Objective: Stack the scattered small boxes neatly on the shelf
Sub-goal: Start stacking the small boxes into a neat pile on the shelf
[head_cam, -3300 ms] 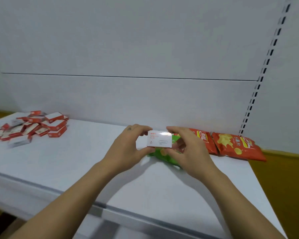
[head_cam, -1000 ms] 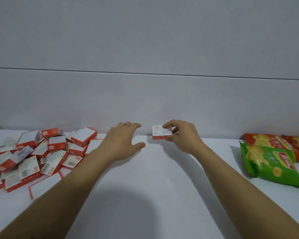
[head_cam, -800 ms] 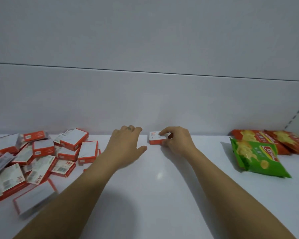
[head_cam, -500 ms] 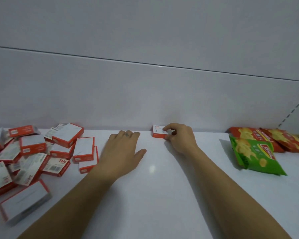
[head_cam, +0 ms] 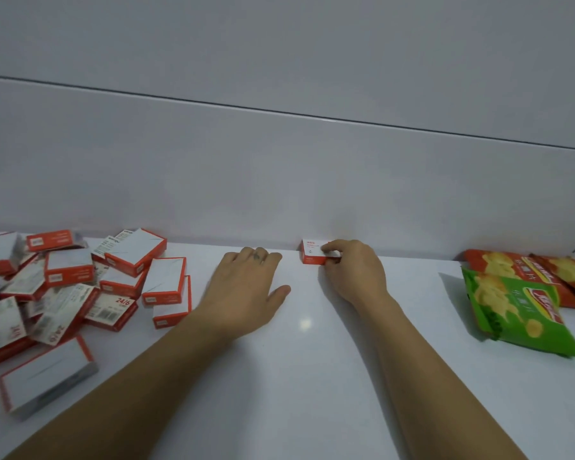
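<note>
Box (head_cam: 312, 254) flat on shelf (head_cam: 312, 376), long axis along back wall (head_cam: 279, 177)

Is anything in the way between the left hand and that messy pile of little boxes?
Nothing visible. The left hand rests flat on the white shelf, and only bare shelf separates it from the pile of small boxes. The right hand pinches a single box by the back wall, off that path.

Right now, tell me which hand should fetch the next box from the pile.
Left, probably. The left hand lies open and free beside the pile; the right hand holds the single box at the back wall, farther from it.
</note>
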